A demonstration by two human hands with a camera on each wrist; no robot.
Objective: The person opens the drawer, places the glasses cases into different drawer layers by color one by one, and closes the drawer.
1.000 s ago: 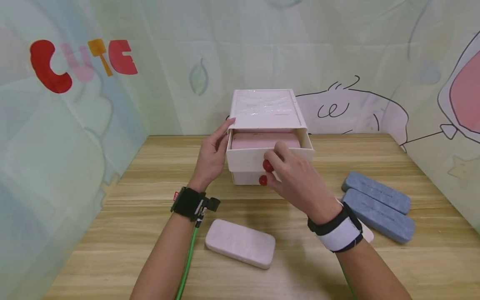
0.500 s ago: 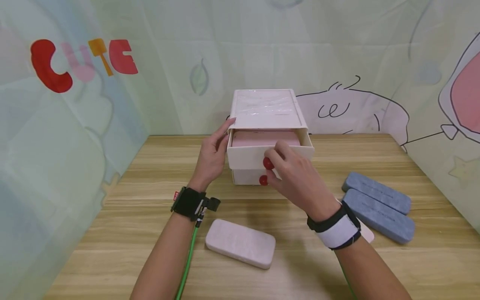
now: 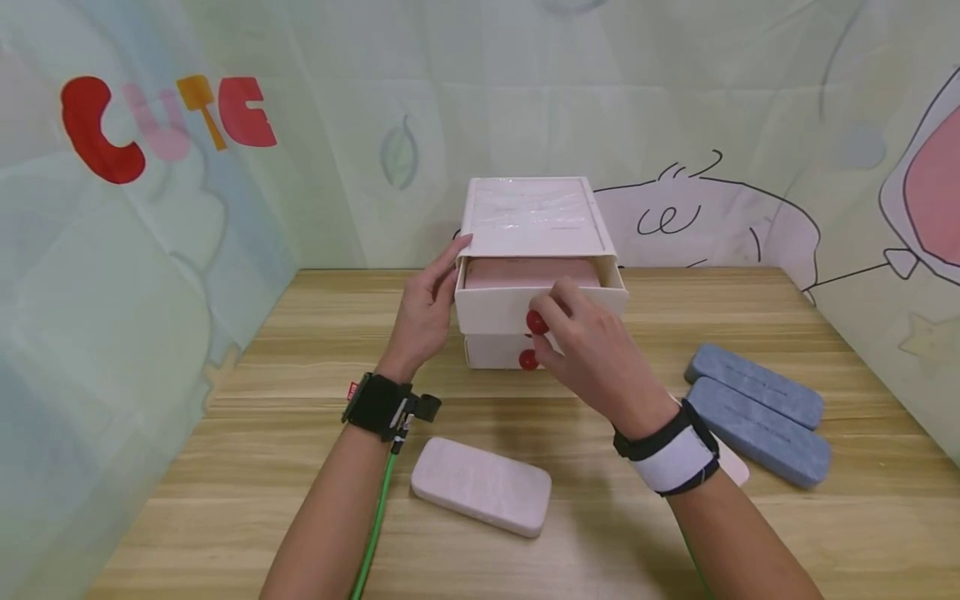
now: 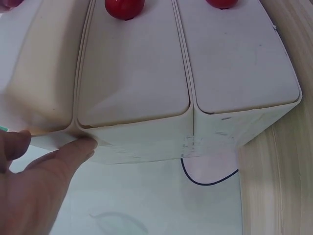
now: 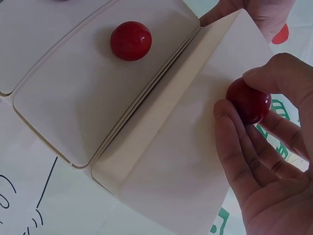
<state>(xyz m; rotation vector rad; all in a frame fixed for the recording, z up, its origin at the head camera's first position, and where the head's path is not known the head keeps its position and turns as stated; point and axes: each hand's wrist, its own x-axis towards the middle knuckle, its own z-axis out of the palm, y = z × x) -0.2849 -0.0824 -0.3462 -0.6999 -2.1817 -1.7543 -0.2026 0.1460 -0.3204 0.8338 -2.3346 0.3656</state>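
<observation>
A small white drawer cabinet (image 3: 534, 217) stands at the back of the wooden table, its top drawer (image 3: 491, 311) pulled partly out. Inside that drawer lies a pink case (image 3: 525, 272). My right hand (image 3: 592, 354) pinches the top drawer's round red knob (image 5: 248, 101) between thumb and fingers. Another red knob (image 5: 130, 41) sits on the closed drawer below. My left hand (image 3: 423, 312) rests against the cabinet's left side with fairly straight fingers, one fingertip at the top edge. In the left wrist view, its thumb and a finger (image 4: 73, 152) touch the side wall.
A pale pink case (image 3: 482, 487) lies in front on the table. To the right lie two blue cases (image 3: 753, 385) side by side, with a pale object (image 3: 733, 463) partly hidden by my right wrist. A green cable (image 3: 377, 525) runs along my left forearm. Printed cloth stands behind.
The top drawer has slid a little inward, away from me, with my right hand still on its knob. Less of the pink case shows. My left hand has stayed in place.
</observation>
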